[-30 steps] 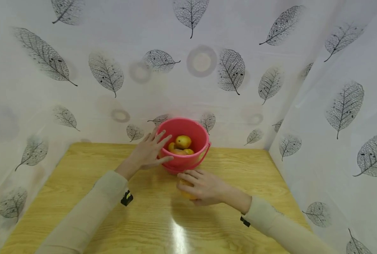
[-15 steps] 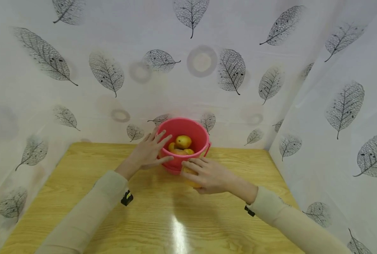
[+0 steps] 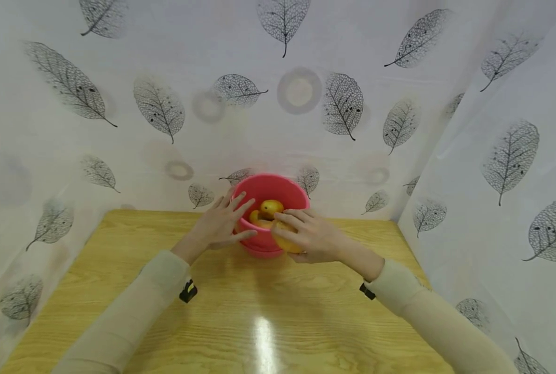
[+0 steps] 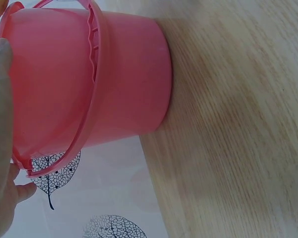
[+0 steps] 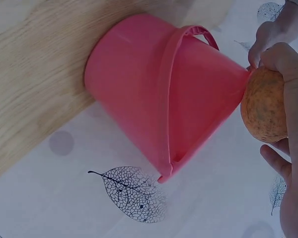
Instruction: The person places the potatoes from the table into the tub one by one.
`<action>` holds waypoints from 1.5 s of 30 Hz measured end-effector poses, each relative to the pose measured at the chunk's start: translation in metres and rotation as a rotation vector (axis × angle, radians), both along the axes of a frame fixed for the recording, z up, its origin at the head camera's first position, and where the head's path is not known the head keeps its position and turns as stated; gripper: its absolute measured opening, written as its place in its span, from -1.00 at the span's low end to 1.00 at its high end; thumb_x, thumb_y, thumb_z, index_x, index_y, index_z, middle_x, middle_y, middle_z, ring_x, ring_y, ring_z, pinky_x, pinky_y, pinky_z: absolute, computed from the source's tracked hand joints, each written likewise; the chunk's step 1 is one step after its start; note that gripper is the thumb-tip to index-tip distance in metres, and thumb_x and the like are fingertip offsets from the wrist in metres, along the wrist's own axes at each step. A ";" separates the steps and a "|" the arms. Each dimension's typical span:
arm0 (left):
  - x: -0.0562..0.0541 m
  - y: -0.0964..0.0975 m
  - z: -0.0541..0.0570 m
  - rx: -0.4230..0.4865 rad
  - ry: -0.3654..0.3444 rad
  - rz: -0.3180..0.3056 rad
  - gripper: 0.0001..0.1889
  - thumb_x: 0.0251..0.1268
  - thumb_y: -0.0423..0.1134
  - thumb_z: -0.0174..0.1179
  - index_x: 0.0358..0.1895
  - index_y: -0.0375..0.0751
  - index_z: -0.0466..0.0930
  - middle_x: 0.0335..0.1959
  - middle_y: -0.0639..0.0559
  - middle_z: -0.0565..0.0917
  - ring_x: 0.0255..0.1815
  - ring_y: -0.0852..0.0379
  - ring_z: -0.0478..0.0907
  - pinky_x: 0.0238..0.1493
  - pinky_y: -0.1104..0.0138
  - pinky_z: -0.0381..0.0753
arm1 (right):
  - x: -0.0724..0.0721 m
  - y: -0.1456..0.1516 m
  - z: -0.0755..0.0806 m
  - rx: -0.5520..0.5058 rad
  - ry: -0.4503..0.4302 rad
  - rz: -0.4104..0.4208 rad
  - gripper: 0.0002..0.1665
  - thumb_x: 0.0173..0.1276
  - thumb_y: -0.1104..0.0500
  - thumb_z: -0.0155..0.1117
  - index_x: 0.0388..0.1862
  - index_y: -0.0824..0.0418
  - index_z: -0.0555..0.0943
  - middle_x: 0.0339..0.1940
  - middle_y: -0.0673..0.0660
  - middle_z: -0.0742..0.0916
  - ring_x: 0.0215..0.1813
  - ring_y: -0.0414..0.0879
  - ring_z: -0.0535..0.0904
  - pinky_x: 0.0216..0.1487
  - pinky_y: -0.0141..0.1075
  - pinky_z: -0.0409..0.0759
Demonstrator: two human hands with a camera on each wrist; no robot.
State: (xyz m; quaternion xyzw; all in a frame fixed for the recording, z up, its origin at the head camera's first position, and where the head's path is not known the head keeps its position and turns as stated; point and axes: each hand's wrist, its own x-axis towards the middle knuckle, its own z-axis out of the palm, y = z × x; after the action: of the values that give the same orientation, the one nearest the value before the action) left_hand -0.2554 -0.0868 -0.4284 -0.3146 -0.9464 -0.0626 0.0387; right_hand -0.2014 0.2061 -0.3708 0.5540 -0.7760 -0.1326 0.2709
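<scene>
A pink bucket [image 3: 261,243] stands at the back of the wooden table, its mouth tilted toward me in the head view. Several yellow-orange fruits [image 3: 272,206] lie inside it. My left hand [image 3: 218,222] rests against the bucket's left side and rim, fingers straight and spread. With its fingers curled round it, my right hand [image 3: 319,238] grips an orange [image 5: 263,106] with brown-speckled peel. The orange is raised to the bucket's front right rim, overlapping it in the head view. Its far side is hidden by my fingers.
The bucket's pink handle [image 4: 87,116] hangs down along its outer side. Behind the table [image 3: 203,322] rises a white sheet [image 3: 254,135] printed with dark leaves, and it also runs along both sides.
My right hand has lifted the orange from low in front of the bucket up to its rim, slightly to the right. The left hand has stayed at the bucket.
</scene>
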 end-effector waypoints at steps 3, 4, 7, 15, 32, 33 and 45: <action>-0.001 0.001 0.000 -0.003 0.001 0.001 -0.02 0.47 0.49 -0.05 0.74 -0.02 0.01 0.76 -0.21 0.05 0.81 -0.33 -0.25 0.73 -0.25 0.08 | -0.008 0.001 0.005 -0.017 0.006 -0.010 -0.10 0.10 -0.31 0.60 0.35 0.07 0.61 0.34 0.21 0.72 0.26 0.12 0.70 0.27 -0.09 0.76; -0.001 0.001 -0.001 -0.002 0.000 0.001 -0.02 0.46 0.49 -0.05 0.74 -0.02 0.01 0.76 -0.21 0.05 0.81 -0.33 -0.25 0.73 -0.25 0.08 | -0.011 0.001 0.006 -0.026 -0.001 -0.013 -0.09 0.08 -0.29 0.62 0.36 0.07 0.60 0.33 0.21 0.73 0.25 0.12 0.70 0.26 -0.08 0.77; -0.002 0.001 -0.001 0.003 0.000 0.000 -0.02 0.46 0.48 -0.04 0.74 -0.02 0.01 0.77 -0.20 0.05 0.81 -0.34 -0.24 0.73 -0.25 0.09 | -0.018 0.000 0.010 -0.041 -0.025 -0.028 -0.03 0.04 -0.26 0.67 0.40 0.08 0.58 0.30 0.21 0.74 0.24 0.13 0.70 0.24 -0.07 0.78; -0.002 0.001 -0.001 0.004 -0.002 -0.002 -0.02 0.45 0.48 -0.03 0.74 -0.02 0.01 0.76 -0.21 0.06 0.81 -0.34 -0.25 0.73 -0.25 0.07 | -0.036 -0.001 0.010 -0.088 -0.084 -0.074 -0.15 0.18 -0.22 0.60 0.38 0.11 0.59 0.30 0.24 0.73 0.24 0.16 0.70 0.23 0.00 0.78; -0.001 0.000 0.000 -0.014 0.022 -0.013 -0.03 0.48 0.46 -0.01 0.73 -0.07 0.04 0.74 -0.28 0.08 0.79 -0.39 -0.21 0.71 -0.26 0.12 | -0.077 -0.007 0.004 -0.191 -0.244 -0.265 -0.19 0.25 -0.16 0.52 0.41 0.14 0.57 0.40 0.27 0.65 0.29 0.23 0.66 0.24 0.09 0.76; -0.001 0.000 0.000 -0.016 0.024 -0.013 -0.03 0.48 0.46 -0.01 0.73 -0.07 0.03 0.74 -0.28 0.08 0.79 -0.39 -0.21 0.71 -0.26 0.12 | -0.079 -0.007 0.003 -0.189 -0.254 -0.276 -0.19 0.26 -0.16 0.51 0.42 0.13 0.56 0.41 0.27 0.65 0.30 0.22 0.65 0.24 0.09 0.76; 0.000 0.000 0.000 -0.022 0.016 -0.005 -0.01 0.47 0.49 -0.04 0.73 -0.06 0.04 0.74 -0.27 0.08 0.80 -0.38 -0.22 0.72 -0.25 0.09 | -0.095 -0.013 -0.005 -0.115 -0.344 -0.392 -0.22 0.28 -0.20 0.48 0.40 0.11 0.57 0.33 0.21 0.65 0.28 0.18 0.63 0.22 0.05 0.75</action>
State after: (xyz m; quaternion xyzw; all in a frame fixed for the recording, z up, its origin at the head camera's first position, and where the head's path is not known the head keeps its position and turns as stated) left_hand -0.2556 -0.0868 -0.4279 -0.3178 -0.9459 -0.0498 0.0429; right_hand -0.2965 0.1929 -0.3761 0.3911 -0.9094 -0.0424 0.1351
